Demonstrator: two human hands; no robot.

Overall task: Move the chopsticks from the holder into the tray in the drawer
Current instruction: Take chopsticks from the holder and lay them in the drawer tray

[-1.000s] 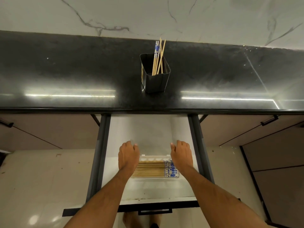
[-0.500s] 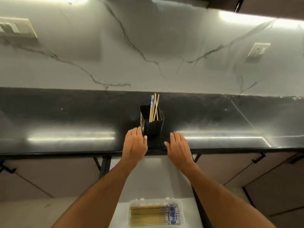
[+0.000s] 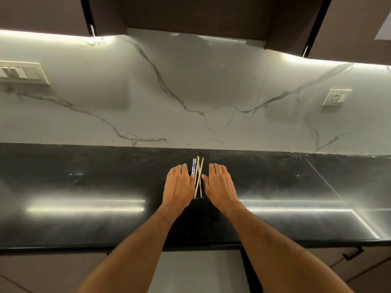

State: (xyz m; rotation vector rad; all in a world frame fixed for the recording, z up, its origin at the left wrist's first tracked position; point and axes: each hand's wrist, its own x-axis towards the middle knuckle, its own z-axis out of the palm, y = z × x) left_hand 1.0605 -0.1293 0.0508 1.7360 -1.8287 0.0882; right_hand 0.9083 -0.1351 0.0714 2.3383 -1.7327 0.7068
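Several wooden chopsticks, some with blue-and-white tops, stand in a black holder on the dark countertop. My left hand is on the holder's left side and my right hand on its right, fingers straight and pointing at the wall. Both thumbs lie close to the chopsticks; I cannot tell whether they touch them. The hands hide most of the holder. Only the white inside of the open drawer shows at the bottom; the tray is out of view.
A marbled white backsplash rises behind the counter, with a switch plate at left and a socket at right. Dark upper cabinets hang overhead. A cabinet handle sits below the counter at right.
Both hands rose from the tray in the drawer to the counter and now flank the holder's chopsticks. The view tilted up, so the tray has left the frame.
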